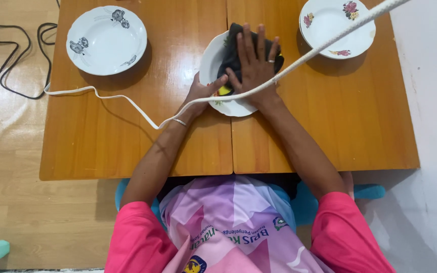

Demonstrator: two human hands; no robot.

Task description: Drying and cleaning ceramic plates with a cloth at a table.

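On the wooden tabletop [127,141] a white plate [209,60] lies in the middle, with a dark cloth [232,48] on it. The right hand [254,63] presses flat, fingers spread, on the cloth. The left hand [201,91] grips the plate's rim.

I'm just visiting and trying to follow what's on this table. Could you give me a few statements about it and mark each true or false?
1. The right hand lies flat on a dark cloth on the middle plate. True.
2. The left hand is lifting the plate with grey flowers. False: it holds the middle plate's edge; that plate sits apart, untouched.
3. Three plates are on the wooden table. True.
4. The plate with pink flowers holds a cloth. False: it is empty.
5. A white cord crosses the table. True.
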